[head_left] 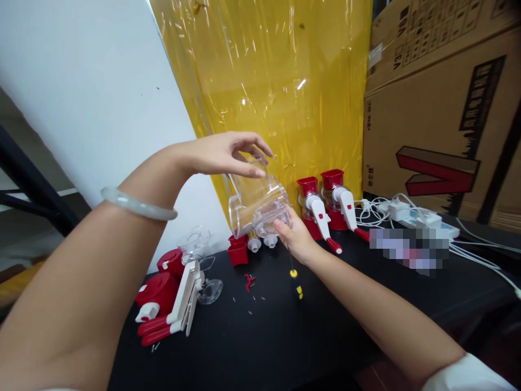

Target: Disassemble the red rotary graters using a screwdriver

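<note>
My right hand (299, 236) grips a clear plastic grinder body (262, 201) from its right side, thumb in front, and keeps it raised above the table. Over the body's square upper opening, my left hand (232, 153) is bent at the wrist, fingers curved and apart from the thumb. Whether its fingertips touch the plastic I cannot tell. Below the right hand is a screwdriver (296, 282) with a black and yellow handle; its upper shaft is hidden. Small red plastic parts (249, 282) and several loose screws (250, 312) lie on the table nearby.
Two assembled red-and-white grinders (319, 212) stand at the back right. Left on the black table (260, 353) are red bases (160, 290) and white crank handles (185, 298). Red cups (238, 252) sit behind. White cables (407, 212) and a large carton (439, 119) occupy the right.
</note>
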A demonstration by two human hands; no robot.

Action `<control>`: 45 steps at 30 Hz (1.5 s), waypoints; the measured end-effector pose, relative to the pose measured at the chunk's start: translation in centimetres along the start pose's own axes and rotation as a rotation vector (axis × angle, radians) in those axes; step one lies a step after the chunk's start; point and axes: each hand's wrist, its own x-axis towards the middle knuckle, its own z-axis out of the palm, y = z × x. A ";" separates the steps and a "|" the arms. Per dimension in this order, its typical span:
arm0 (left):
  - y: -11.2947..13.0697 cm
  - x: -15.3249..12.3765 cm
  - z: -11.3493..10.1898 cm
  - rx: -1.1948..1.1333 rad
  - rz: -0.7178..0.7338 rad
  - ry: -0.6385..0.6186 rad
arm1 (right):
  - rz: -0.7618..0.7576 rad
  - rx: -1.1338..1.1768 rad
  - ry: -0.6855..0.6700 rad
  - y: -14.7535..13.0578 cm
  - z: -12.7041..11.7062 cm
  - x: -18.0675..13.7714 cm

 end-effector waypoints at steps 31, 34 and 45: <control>-10.1 -13.4 15.8 -0.601 -0.128 0.470 | 0.324 -0.823 -0.134 0.8 -3.3 -11.0; -8.8 -13.1 15.8 -0.706 -0.138 0.471 | 0.393 -0.809 -0.138 1.0 -3.8 -12.9; -8.2 -13.5 15.6 -0.763 -0.167 0.558 | 0.291 -0.892 -0.090 2.3 -3.8 -12.9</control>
